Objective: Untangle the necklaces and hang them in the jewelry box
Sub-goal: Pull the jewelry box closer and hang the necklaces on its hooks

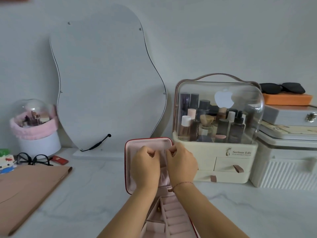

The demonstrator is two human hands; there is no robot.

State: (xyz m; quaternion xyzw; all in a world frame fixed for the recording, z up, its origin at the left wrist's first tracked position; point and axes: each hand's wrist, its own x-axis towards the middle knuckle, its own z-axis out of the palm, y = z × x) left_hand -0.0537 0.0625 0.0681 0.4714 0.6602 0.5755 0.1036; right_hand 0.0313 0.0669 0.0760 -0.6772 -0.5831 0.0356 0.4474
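A red jewelry box [127, 169] stands open on the white marble table, its pink-lined lid [149, 142] upright. The base tray [173, 215], with ring rolls and small compartments, lies toward me. Both hands are raised against the upper part of the lid's lining, close together. My left hand [145, 167] and my right hand [181, 164] each have thumb and forefinger pinched with the other fingers curled. They seem to hold a necklace chain between them, but it is too fine to make out. A thin red thread circles my right wrist.
A wavy mirror [106, 79] leans on the wall behind the box. A cream cosmetics organizer [217, 162] with a clear dome stands at the right, beside stacked cases [288, 152]. At the left are a brown folder [29, 191], black glasses [32, 158] and a domed brush holder [34, 124].
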